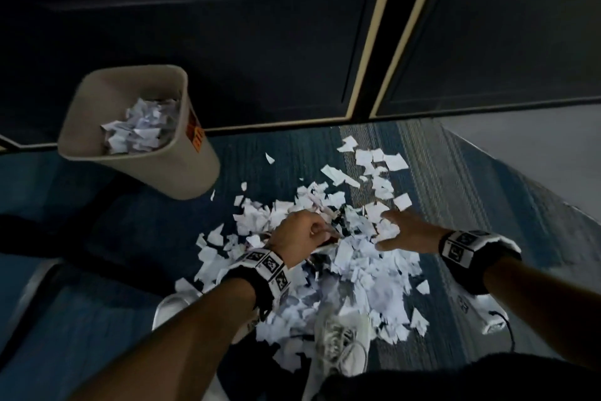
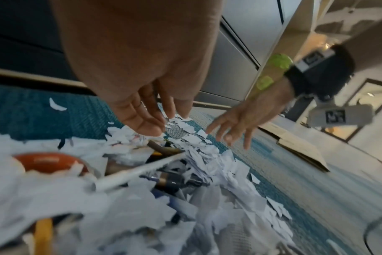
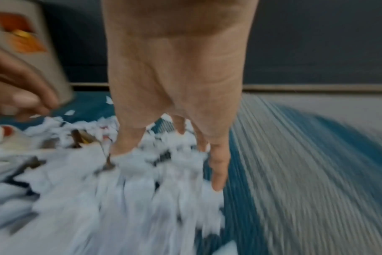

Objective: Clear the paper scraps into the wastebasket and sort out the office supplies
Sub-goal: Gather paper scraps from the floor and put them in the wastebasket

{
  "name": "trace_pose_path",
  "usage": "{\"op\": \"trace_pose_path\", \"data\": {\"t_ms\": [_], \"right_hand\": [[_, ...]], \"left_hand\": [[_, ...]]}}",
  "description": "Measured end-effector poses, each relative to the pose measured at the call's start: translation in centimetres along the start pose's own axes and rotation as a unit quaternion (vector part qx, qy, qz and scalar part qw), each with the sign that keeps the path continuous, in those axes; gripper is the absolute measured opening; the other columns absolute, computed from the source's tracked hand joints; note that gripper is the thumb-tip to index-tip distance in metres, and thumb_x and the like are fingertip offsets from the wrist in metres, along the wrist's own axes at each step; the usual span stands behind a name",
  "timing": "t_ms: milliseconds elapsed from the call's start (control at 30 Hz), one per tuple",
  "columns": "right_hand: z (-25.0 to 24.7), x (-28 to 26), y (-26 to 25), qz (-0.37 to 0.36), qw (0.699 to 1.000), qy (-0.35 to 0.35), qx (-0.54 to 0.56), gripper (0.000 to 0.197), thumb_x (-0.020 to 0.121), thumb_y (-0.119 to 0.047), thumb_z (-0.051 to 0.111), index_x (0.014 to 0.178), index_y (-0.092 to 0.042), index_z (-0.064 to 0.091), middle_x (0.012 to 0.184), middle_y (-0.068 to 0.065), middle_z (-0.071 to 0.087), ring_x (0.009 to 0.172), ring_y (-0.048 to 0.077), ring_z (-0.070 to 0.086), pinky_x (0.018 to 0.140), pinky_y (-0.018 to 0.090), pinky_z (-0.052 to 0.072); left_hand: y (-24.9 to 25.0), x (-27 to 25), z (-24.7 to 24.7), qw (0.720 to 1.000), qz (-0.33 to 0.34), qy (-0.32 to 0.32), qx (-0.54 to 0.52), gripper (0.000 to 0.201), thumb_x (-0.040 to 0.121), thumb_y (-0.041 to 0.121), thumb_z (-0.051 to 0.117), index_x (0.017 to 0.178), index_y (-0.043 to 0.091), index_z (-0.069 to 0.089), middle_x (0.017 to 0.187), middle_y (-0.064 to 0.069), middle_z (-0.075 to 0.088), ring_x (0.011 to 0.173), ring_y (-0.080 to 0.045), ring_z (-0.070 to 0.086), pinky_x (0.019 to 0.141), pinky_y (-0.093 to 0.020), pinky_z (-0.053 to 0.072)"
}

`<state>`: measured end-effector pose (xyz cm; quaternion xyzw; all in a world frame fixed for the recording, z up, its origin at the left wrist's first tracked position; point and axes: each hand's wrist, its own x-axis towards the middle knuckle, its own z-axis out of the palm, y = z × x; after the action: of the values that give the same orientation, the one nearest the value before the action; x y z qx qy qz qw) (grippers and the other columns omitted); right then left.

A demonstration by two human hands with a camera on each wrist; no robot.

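Many paper scraps, blue carpet, dark panels

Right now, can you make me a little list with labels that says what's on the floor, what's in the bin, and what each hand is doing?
floor: blue patterned carpet
mess: heap of torn white paper scraps on the carpet
bin: beige plastic wastebasket, upright, already partly filled with scraps
hidden in heap: orange-cored tape roll, white pen, yellow pencil, dark markers
left hand: over the heap, fingers bent down, no clear hold
right hand: fingers spread, fingertips in the scraps
shoes: white sneaker at the heap's near edge
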<state>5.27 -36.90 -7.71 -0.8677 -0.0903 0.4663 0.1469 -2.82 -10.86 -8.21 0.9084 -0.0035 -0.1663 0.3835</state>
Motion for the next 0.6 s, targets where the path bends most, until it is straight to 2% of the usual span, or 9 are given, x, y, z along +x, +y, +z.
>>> {"op": "trace_pose_path", "data": {"t_ms": [33,100,167,200,267,333,433,500,600], "right_hand": [[1.1,0.1,1.1,0.013,0.999,-0.003,0.033,0.108,0.08,-0.059,0.071,0.157,-0.017,0.009,0.164,0.004,0.01,0.149,0.026,0.018,0.116,0.039,0.026],[3.9,0.3,2.5,0.053,0.993,-0.003,0.101,0.135,0.062,-0.076,0.073,0.157,-0.025,-0.007,0.166,0.002,-0.002,0.15,0.029,0.013,0.108,0.048,0.038],[6.8,0.4,2.5,0.08,0.984,0.013,0.16,0.14,0.055,-0.078,0.077,0.156,-0.032,-0.008,0.165,0.004,-0.006,0.148,0.035,0.018,0.093,0.05,0.051],[8.0,0.6,2.2,0.082,0.98,0.031,0.179,0.138,0.054,-0.075,0.08,0.156,-0.033,-0.004,0.165,0.008,-0.003,0.146,0.038,0.023,0.092,0.051,0.053],[9.8,0.9,0.7,0.069,0.975,0.083,0.191,0.126,0.058,-0.062,0.086,0.155,-0.027,0.012,0.157,0.017,0.02,0.132,0.036,0.042,0.089,0.045,0.054],[10.5,1.1,-0.9,0.042,0.968,0.143,0.204,0.098,0.07,-0.039,0.087,0.147,-0.017,0.031,0.133,0.015,0.048,0.104,0.025,0.057,0.077,0.031,0.05],[9.7,1.1,-2.6,0.019,0.965,0.181,0.188,0.053,0.082,-0.012,0.076,0.129,-0.005,0.053,0.099,0.007,0.059,0.068,0.009,0.056,0.049,0.015,0.041],[8.5,1.2,-3.4,0.012,0.965,0.196,0.171,0.037,0.083,-0.009,0.073,0.119,-0.004,0.063,0.099,0.01,0.063,0.066,0.007,0.056,0.047,0.012,0.043],[7.1,1.3,-4.8,-0.01,0.964,0.206,0.168,0.041,0.084,-0.015,0.074,0.124,-0.01,0.064,0.112,0.015,0.066,0.079,0.017,0.061,0.059,0.02,0.049]], "left_hand": [[-0.1,-0.4,0.6,1.0,-0.011,0.02,-0.007,0.007,0.09,0.025,0.069,0.095,0.021,0.072,0.092,0.003,0.068,0.08,-0.011,0.063,0.072,-0.026,0.051],[-0.7,-1.1,1.5,0.996,-0.039,0.074,-0.024,0.006,0.091,0.021,0.067,0.096,0.02,0.071,0.092,0.005,0.067,0.08,-0.009,0.063,0.073,-0.025,0.052],[-1.4,-2.0,2.0,0.99,-0.062,0.117,-0.055,0.005,0.091,0.018,0.066,0.093,0.021,0.069,0.087,0.007,0.068,0.078,-0.006,0.064,0.073,-0.025,0.054],[-1.8,-2.4,2.1,0.986,-0.074,0.134,-0.066,0.005,0.091,0.016,0.066,0.092,0.021,0.068,0.086,0.008,0.068,0.077,-0.006,0.064,0.072,-0.025,0.054],[-2.6,-3.4,2.0,0.981,-0.097,0.163,-0.05,0.004,0.09,0.015,0.066,0.094,0.017,0.068,0.088,0.004,0.066,0.078,-0.009,0.062,0.072,-0.024,0.051],[-3.6,-4.3,1.8,0.975,-0.107,0.193,-0.026,0.005,0.089,0.017,0.067,0.094,0.019,0.068,0.089,0.001,0.063,0.082,-0.015,0.061,0.074,-0.027,0.051],[-5.5,-5.7,1.2,0.961,-0.148,0.23,-0.034,0.011,0.088,0.018,0.067,0.098,0.02,0.068,0.095,-0.004,0.062,0.091,-0.025,0.061,0.08,-0.037,0.052],[-6.7,-6.7,0.7,0.95,-0.225,0.216,-0.004,0.023,0.09,0.027,0.064,0.112,0.021,0.064,0.11,-0.01,0.06,0.106,-0.033,0.056,0.093,-0.042,0.047],[-7.2,-8.4,0.2,0.927,-0.337,0.165,-0.018,0.043,0.093,0.027,0.058,0.134,0.018,0.049,0.132,-0.018,0.047,0.122,-0.04,0.044,0.104,-0.045,0.038]]}}
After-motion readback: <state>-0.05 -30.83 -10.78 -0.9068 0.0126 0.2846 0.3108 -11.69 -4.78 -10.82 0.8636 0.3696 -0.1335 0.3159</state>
